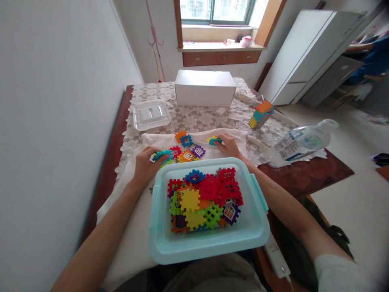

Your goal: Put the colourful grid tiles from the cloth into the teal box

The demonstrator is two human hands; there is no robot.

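A pale blue plastic bin sits close in front of me, filled with several colourful interlocking waffle tiles. Beyond it, on a white cloth, lie a few loose tiles in orange, blue, red and purple. My left hand grips a teal and green cluster of tiles at the bin's far left corner. My right hand pinches a small blue and yellow tile piece resting on the cloth.
A clear lid and a white box stand farther back on the lace tablecloth. A built tile cube and a plastic bottle lie to the right. A white remote rests by my right arm. A wall runs along the left.
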